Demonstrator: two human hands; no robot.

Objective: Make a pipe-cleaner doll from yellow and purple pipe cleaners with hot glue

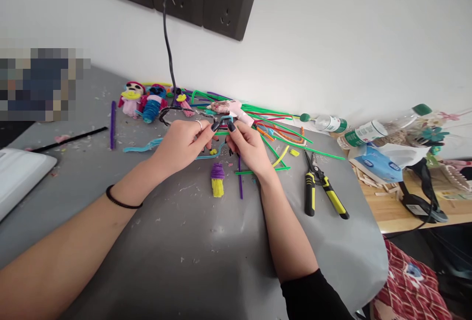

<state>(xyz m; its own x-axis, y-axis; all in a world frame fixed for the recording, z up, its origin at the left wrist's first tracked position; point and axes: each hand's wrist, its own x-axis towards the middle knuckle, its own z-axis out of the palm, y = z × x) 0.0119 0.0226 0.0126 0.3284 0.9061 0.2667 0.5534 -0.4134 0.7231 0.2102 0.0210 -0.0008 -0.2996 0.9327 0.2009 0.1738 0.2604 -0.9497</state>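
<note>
Above the middle of the grey table, a light-blue pipe cleaner (225,118) is pinched in both hands, bent into a small arch between the fingertips. My left hand (188,143), with a ring and dark nails, is closed on one side of it. My right hand (249,145) closes on the other side, thumb and fingertips together. A blue length (221,150) curves below the hands; whether it joins the held piece I cannot tell. Just below lies a purple and yellow pipe-cleaner bundle (218,181). A pink glue gun (232,108) rests behind the hands.
Yellow-black pliers-like cutters (320,185) lie open on the right. Pipe-cleaner figures (153,102) and many green stems (273,110) are along the wall. Plastic bottles (363,133) and a tissue pack (379,162) sit far right. A black cord (167,44) hangs from the socket.
</note>
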